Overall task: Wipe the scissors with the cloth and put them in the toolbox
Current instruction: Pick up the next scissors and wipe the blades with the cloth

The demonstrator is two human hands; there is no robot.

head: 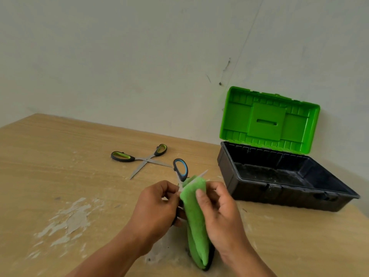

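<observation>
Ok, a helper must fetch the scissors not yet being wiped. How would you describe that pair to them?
Find the open toolbox with the green lid on the wooden table, then look left of it. The loose scissors lie flat there, blades spread wide. Their handles are green-lined, while the held scissors, wrapped in the green cloth, have a blue-lined handle.

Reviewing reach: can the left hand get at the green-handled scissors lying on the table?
Probably yes: nothing lies between the left hand and green-handled scissors, but it grips the blue-handled scissors.
</observation>
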